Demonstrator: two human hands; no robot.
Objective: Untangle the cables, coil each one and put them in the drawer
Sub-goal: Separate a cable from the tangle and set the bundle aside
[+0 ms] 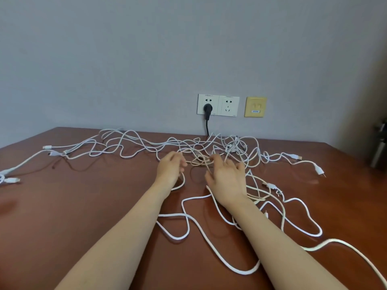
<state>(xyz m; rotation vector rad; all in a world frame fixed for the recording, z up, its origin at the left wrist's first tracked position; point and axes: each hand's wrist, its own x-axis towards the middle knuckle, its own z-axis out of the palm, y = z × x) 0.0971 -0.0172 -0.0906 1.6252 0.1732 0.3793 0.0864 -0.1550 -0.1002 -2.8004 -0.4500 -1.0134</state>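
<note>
Two bare forearms reach from the near edge across a reddish-brown surface [83, 206], over thick white loops that lie closest to the lens. The left hand [170, 171] has its fingers [181, 162] curled narrow, pinching a cream cable [199, 163] that runs taut to the right hand [227, 177]. The right fingers [217, 161] are spread wide, the forefinger touching the knot (whether it hooks the strand cannot be told).

The cables [234, 146], all white or cream, sprawl still tangled around both sets of fingers. The densest snarl sits just beyond the right fingers. Long runs trail well to the left of the left fingers, ending in small connectors [48, 147]. More plugs [319, 170] lie to the right of the right fingers, and slack loops pass under both wrists.

Beyond the fingers, on the grey wall, is a double white socket [227, 105] with a black plug [207, 108] in its left half. A yellow plate [255, 107] is mounted just beside it.
</note>
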